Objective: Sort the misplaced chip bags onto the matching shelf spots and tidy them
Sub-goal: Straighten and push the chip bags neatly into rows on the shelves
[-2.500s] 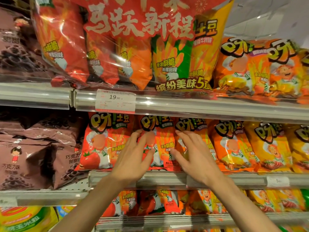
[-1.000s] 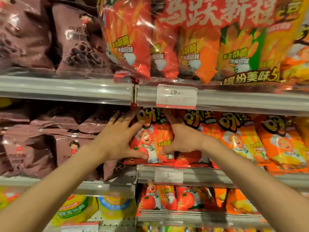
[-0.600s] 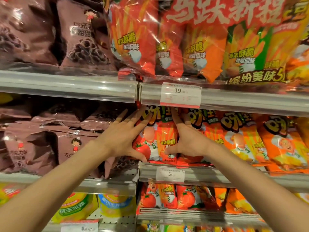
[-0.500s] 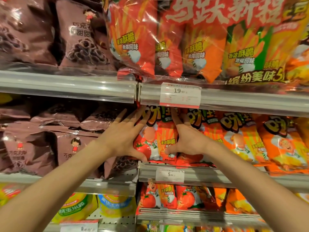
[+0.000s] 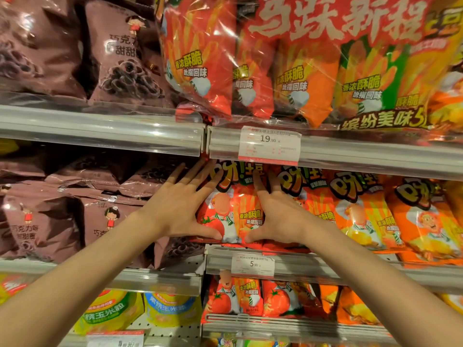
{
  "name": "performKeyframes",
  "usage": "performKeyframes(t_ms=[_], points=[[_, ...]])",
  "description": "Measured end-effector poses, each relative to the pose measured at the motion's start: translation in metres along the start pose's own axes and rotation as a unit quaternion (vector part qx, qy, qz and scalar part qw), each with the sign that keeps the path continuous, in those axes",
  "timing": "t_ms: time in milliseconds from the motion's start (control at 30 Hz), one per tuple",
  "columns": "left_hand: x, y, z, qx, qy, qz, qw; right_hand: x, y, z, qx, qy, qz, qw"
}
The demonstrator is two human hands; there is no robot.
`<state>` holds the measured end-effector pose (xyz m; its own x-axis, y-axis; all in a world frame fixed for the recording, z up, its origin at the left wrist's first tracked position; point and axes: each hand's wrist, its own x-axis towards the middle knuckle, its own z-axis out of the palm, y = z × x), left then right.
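Both flat, open hands, left hand [image 5: 179, 211] and right hand [image 5: 278, 219], press the red tomato chip bag [image 5: 233, 209]. Pushing harder could crush chips. It might also slide under the brown bags [image 5: 105, 221].

Above the red tomato chip bag [image 5: 231, 211], the upper shelf rail [image 5: 350, 151] leaves almost no gap; neighbouring bags press both sides.

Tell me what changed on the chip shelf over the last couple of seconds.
Both hands slid left along the row: the left hand and right hand now bracket the red tomato bag at the row's left end, fingers straight. Nothing was lifted; the bags stayed in place.
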<state>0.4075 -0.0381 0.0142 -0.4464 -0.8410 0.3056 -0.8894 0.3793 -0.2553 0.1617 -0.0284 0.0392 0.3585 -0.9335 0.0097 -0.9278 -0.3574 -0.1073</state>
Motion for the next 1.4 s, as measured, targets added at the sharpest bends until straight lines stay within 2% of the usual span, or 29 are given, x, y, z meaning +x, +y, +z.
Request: performKeyframes(t_ms=[133, 300, 433, 567, 733, 800, 867, 967, 1100, 1400], points=[[-0.003, 0.003, -0.004, -0.008, 0.014, -0.005, 1.0, -0.004, 0.003, 0.001, 0.031, 0.008, -0.02, 0.999], [-0.009, 0.032, -0.019, -0.007, 0.094, -0.006, 0.996, -0.031, 0.031, -0.007, 0.08, 0.106, -0.066, 0.989], [0.003, 0.076, -0.029, -0.096, 0.132, 0.027, 0.986, -0.052, 0.065, -0.019, 0.055, 0.141, 0.001, 0.989], [0.022, 0.119, -0.033, -0.208, 0.073, 0.011, 0.975, -0.064, 0.098, -0.024, 0.033, 0.151, 0.048, 0.987], [0.036, 0.155, -0.022, -0.25, 0.055, -0.011, 0.967, -0.065, 0.117, -0.026, -0.005, 0.175, 0.048, 0.983], [0.035, 0.167, -0.01, -0.222, 0.077, -0.005, 0.972, -0.055, 0.117, -0.021, -0.029, 0.17, 0.031, 0.985], [0.035, 0.173, 0.006, -0.129, 0.115, 0.025, 0.985, -0.041, 0.116, -0.012, -0.052, 0.163, -0.001, 0.985], [0.035, 0.173, 0.026, -0.05, 0.12, 0.022, 0.991, -0.024, 0.115, 0.001, -0.067, 0.147, -0.039, 0.986], [0.03, 0.165, 0.041, -0.032, 0.127, -0.001, 0.991, -0.015, 0.119, 0.016, -0.074, 0.158, -0.075, 0.982], [0.027, 0.158, 0.049, 0.006, 0.195, 0.029, 0.98, -0.007, 0.119, 0.032, -0.108, 0.177, -0.043, 0.977]])
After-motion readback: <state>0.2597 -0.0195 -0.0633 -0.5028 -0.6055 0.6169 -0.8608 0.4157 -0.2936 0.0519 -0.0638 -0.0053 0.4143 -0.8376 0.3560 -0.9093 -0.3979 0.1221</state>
